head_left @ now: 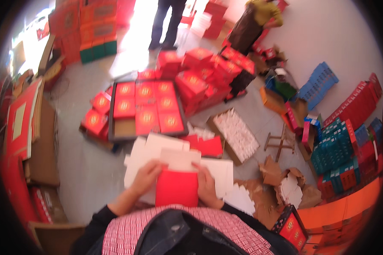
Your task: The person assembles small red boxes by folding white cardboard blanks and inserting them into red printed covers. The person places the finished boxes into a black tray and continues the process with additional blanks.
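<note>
Holding red rectangular cardboard piece (177, 189) between left hand (147, 176) and right hand (207, 182), likely unfinished; got eight red square boxes (171, 122) in black-rimmed cardboard tray (124, 127), apparently one short at near-left corner

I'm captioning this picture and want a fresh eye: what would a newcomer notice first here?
Probably the heap of red boxes at upper centre, beside a dark-edged tray holding more red boxes. Next, nearer the camera, the left hand and right hand hold a pale card by its sides, with a red piece just below it in view. Teal boxes stand out at right.
</note>
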`<state>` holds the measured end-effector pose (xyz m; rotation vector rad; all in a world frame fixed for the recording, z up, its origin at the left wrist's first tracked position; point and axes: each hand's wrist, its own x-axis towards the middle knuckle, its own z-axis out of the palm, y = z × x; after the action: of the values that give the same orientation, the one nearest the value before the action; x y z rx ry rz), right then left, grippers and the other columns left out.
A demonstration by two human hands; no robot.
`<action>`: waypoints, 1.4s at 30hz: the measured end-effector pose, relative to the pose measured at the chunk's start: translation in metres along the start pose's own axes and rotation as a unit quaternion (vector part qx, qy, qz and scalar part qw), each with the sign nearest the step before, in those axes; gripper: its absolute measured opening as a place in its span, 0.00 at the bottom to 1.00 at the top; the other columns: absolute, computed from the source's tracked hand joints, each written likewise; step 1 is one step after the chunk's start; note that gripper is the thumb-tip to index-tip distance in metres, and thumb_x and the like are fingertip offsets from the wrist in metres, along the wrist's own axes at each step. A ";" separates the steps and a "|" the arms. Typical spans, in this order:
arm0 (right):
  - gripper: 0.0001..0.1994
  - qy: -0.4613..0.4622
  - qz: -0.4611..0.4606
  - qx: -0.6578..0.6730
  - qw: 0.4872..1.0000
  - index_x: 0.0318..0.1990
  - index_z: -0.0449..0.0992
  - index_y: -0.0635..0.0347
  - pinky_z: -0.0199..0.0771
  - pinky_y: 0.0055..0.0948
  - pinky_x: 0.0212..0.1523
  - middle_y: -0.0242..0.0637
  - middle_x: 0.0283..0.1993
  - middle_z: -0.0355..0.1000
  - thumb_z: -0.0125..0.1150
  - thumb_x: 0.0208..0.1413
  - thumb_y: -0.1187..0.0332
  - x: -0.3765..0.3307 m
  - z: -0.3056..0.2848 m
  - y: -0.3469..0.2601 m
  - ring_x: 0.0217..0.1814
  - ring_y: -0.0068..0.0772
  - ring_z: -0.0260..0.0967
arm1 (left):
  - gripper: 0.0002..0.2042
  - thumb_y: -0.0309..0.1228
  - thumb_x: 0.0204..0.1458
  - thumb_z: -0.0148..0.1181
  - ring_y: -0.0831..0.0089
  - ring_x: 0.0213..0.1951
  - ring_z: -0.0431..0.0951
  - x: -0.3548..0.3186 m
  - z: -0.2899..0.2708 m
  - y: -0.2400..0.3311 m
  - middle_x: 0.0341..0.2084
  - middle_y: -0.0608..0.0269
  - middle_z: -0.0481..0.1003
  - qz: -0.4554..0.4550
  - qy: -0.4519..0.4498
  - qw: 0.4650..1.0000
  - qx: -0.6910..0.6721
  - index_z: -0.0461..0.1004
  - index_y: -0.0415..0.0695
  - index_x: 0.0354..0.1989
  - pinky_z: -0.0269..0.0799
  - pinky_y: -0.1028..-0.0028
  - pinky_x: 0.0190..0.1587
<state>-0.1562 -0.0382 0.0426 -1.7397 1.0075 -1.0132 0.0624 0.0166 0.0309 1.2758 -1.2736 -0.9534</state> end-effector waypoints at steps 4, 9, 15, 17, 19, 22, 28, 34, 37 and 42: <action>0.16 -0.047 0.086 0.043 0.994 0.49 0.72 0.68 0.67 0.28 0.49 0.42 0.43 0.73 0.40 0.67 0.67 -0.002 0.000 0.017 0.46 0.32 0.69 | 0.12 0.31 0.59 0.50 0.77 0.42 0.71 0.001 0.002 -0.022 0.38 0.64 0.74 -0.193 -0.027 0.932 -0.304 0.75 0.35 0.42 0.66 0.77 0.48; 0.15 -0.028 0.061 0.070 0.995 0.47 0.76 0.72 0.65 0.23 0.52 0.38 0.51 0.70 0.51 0.64 0.66 -0.006 -0.011 0.019 0.49 0.28 0.68 | 0.12 0.29 0.61 0.47 0.74 0.48 0.70 0.000 0.003 -0.006 0.43 0.60 0.72 -0.074 -0.050 0.987 -0.134 0.74 0.34 0.43 0.64 0.74 0.53; 0.14 -0.107 0.074 0.273 0.953 0.36 0.74 0.71 0.70 0.27 0.47 0.45 0.43 0.73 0.51 0.63 0.65 0.030 -0.029 0.009 0.44 0.31 0.71 | 0.11 0.23 0.60 0.44 0.68 0.50 0.71 -0.002 0.004 0.001 0.45 0.56 0.72 0.028 -0.013 0.999 -0.025 0.74 0.34 0.42 0.63 0.72 0.55; 0.14 -0.122 0.202 0.366 0.900 0.32 0.71 0.67 0.73 0.26 0.36 0.42 0.33 0.73 0.50 0.64 0.64 0.062 -0.036 -0.005 0.33 0.27 0.71 | 0.10 0.22 0.59 0.43 0.68 0.50 0.71 0.001 0.008 0.004 0.45 0.56 0.72 0.046 -0.015 0.998 -0.037 0.73 0.34 0.41 0.63 0.73 0.55; 0.12 -0.266 0.262 0.288 0.882 0.33 0.72 0.66 0.71 0.24 0.32 0.38 0.31 0.72 0.51 0.63 0.64 0.091 -0.040 0.001 0.31 0.24 0.70 | 0.10 0.21 0.59 0.43 0.67 0.50 0.71 0.002 0.011 0.006 0.45 0.56 0.72 0.056 -0.015 0.997 -0.040 0.73 0.34 0.40 0.64 0.73 0.54; 0.08 -0.405 0.255 0.152 0.865 0.35 0.73 0.64 0.69 0.21 0.27 0.32 0.31 0.73 0.59 0.58 0.67 0.109 -0.030 -0.010 0.30 0.18 0.68 | 0.09 0.21 0.59 0.43 0.68 0.49 0.71 0.001 0.011 0.006 0.45 0.56 0.72 0.051 -0.006 0.998 -0.040 0.72 0.34 0.40 0.64 0.73 0.54; 0.12 -0.413 0.262 0.134 0.862 0.44 0.78 0.62 0.71 0.18 0.36 0.32 0.37 0.75 0.66 0.51 0.72 0.110 -0.016 -0.027 0.37 0.17 0.70 | 0.10 0.21 0.61 0.40 0.69 0.52 0.69 -0.004 0.013 -0.004 0.49 0.53 0.68 0.056 -0.003 0.994 -0.095 0.63 0.37 0.49 0.64 0.72 0.55; 0.17 -0.402 0.238 0.141 0.873 0.53 0.75 0.61 0.71 0.19 0.50 0.34 0.47 0.75 0.60 0.54 0.76 0.096 -0.014 -0.018 0.47 0.20 0.71 | 0.13 0.21 0.62 0.39 0.70 0.53 0.68 -0.005 0.023 -0.008 0.54 0.49 0.62 0.079 0.034 0.981 -0.173 0.54 0.42 0.54 0.64 0.71 0.57; 0.17 -0.375 0.124 0.105 0.913 0.53 0.75 0.60 0.69 0.21 0.53 0.37 0.51 0.75 0.56 0.56 0.78 0.092 -0.012 -0.009 0.52 0.24 0.70 | 0.13 0.21 0.62 0.40 0.71 0.53 0.67 -0.003 0.024 -0.009 0.54 0.51 0.61 0.083 0.034 0.981 -0.170 0.55 0.41 0.54 0.64 0.72 0.56; 0.17 -0.390 0.065 0.066 0.916 0.52 0.76 0.58 0.68 0.23 0.54 0.40 0.53 0.73 0.55 0.55 0.79 0.092 -0.011 -0.012 0.55 0.28 0.70 | 0.13 0.21 0.62 0.40 0.69 0.56 0.66 -0.003 0.019 -0.013 0.55 0.51 0.61 0.077 0.005 0.990 -0.121 0.55 0.42 0.55 0.62 0.71 0.58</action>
<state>-0.1325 -0.1214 0.0770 -1.7058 0.5063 -0.2264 0.0454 0.0150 0.0148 0.9794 -1.1892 -0.9569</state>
